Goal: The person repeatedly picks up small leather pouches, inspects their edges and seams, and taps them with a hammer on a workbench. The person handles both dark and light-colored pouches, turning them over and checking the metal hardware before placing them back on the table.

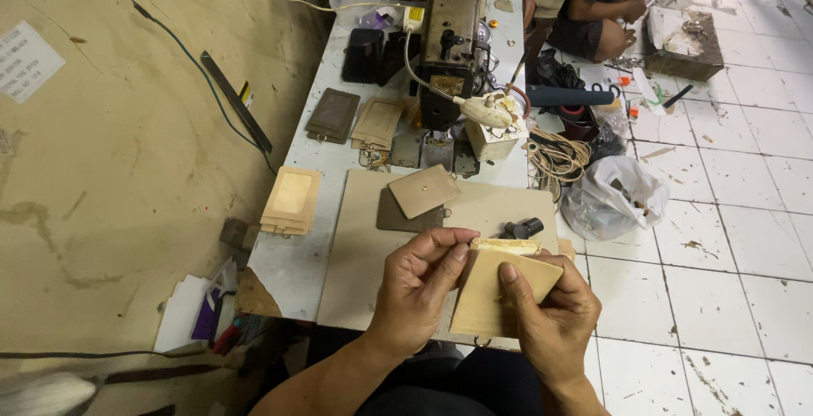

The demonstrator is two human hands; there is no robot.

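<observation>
My left hand (419, 285) and my right hand (550, 314) together hold a tan leather card holder (491, 293) above the near edge of a brown work board (360, 238). The left fingers pinch its upper left edge, and the right thumb presses on its face. A small metal ring hangs from the holder's bottom edge. Further out on the board lie a tan leather piece (423, 190) on top of a dark brown piece (402, 215), and a small black tool (521, 229).
A sewing machine (453, 35) stands at the table's far end. Stacks of leather holders (290, 202) (377, 122) (333, 114) lie on the left. A cord coil (555, 155) and plastic bag (614, 196) sit right of the table. Another person (597, 5) sits on the tiled floor.
</observation>
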